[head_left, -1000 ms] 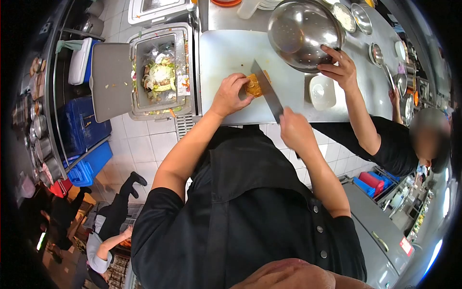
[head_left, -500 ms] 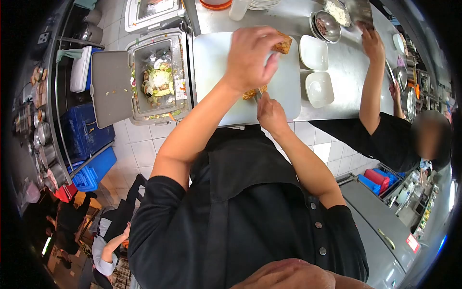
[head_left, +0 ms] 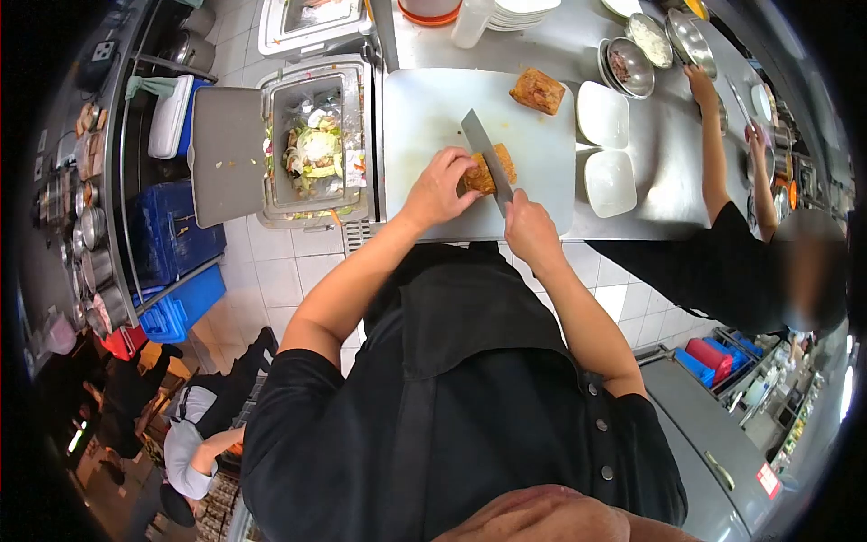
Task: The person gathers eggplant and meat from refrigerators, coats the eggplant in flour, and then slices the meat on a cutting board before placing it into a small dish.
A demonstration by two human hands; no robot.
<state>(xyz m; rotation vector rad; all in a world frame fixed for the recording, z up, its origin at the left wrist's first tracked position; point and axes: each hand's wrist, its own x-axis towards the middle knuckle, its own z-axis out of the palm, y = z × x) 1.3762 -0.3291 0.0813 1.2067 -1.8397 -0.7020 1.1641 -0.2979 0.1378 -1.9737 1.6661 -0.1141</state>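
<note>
My right hand [head_left: 531, 230] grips the handle of a cleaver [head_left: 483, 149], its blade lying slantwise across a browned, crusty block of food [head_left: 480, 177]. My left hand [head_left: 440, 188] has its fingertips curled against the block's left side, close to the blade. Part of the block shows on the blade's right side too. Both hands work over a white cutting board [head_left: 420, 108]. Toward the board's far right corner lies a second browned block [head_left: 538, 91], with no hand on it.
Two white square bowls [head_left: 610, 183] stand right of the board. Beyond them are metal bowls [head_left: 629, 68], where a co-worker [head_left: 722, 262] reaches in. An open bin of food scraps [head_left: 312, 158] sits left of the board. Stacked plates [head_left: 519, 14] are at the back.
My left hand has left the far block on the board and come down to the near one. The cleaver now lies over that block. The co-worker's raised metal bowl has been lowered.
</note>
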